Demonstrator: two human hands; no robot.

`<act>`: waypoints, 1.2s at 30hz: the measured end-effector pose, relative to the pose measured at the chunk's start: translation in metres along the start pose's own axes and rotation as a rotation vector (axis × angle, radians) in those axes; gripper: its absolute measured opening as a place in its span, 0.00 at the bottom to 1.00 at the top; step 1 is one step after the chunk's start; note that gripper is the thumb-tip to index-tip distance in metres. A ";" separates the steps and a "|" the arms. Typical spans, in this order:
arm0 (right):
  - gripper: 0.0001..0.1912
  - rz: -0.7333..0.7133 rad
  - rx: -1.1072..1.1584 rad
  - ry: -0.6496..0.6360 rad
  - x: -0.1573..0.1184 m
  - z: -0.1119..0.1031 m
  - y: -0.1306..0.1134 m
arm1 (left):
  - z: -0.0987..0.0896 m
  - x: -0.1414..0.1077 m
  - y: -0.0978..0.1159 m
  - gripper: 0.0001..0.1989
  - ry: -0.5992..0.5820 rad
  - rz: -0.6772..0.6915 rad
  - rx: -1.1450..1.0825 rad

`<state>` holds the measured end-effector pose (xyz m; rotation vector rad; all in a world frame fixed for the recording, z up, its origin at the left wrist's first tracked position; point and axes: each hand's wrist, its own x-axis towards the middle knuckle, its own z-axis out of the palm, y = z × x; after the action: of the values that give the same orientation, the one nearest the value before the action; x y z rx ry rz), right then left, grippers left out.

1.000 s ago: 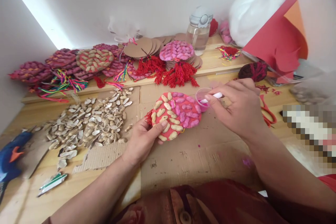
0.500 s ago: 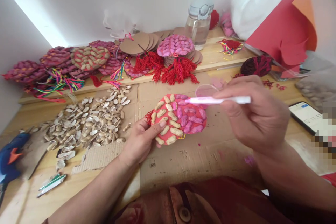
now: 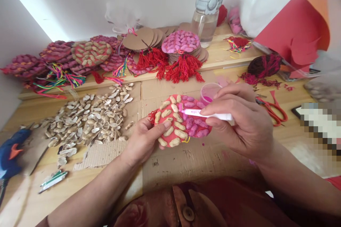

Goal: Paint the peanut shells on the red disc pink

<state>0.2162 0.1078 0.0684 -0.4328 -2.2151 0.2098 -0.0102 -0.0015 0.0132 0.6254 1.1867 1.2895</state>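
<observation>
My left hand [image 3: 146,134] grips a round red peanut-covered disc [image 3: 170,137] by its left edge, thumb on top. Rows of peanut shells are fixed to it: tan on the left, pink-purple on the right. Between its fingers and thumb, my right hand [image 3: 239,120] pinches a white marker pen [image 3: 210,114]. The pink tip touches or hovers just over the peanuts near the line between tan and pink. A clear cup [image 3: 209,92] with magenta paint stands behind the disc, partly hidden by my right hand. A yellow loop [image 3: 187,139] shows at the disc's lower edge.
Loose peanut shells [image 3: 93,117] lie to the left, near a blue glue gun [image 3: 14,152]. Finished-looking pink discs [image 3: 181,41] with red tassels and a water bottle [image 3: 205,21] line the back ledge. Orange-handled scissors [image 3: 277,111] and a phone [image 3: 317,124] lie to the right.
My right hand has moved left and down with the pen, so the tip sits lower and farther left over the disc. The scissors and the cup's paint now show. The view has shifted slightly.
</observation>
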 end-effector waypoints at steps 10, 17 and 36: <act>0.03 0.002 -0.014 0.001 0.000 -0.001 0.001 | -0.001 0.000 0.000 0.12 -0.025 0.009 -0.018; 0.03 0.031 -0.017 0.051 0.000 -0.001 0.002 | -0.001 0.000 -0.001 0.13 -0.034 0.008 -0.036; 0.03 0.099 0.089 0.088 -0.002 0.002 0.008 | -0.005 0.001 -0.004 0.14 -0.058 0.001 -0.009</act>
<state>0.2176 0.1142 0.0638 -0.4935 -2.0915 0.3347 -0.0130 -0.0028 0.0074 0.6534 1.1324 1.2686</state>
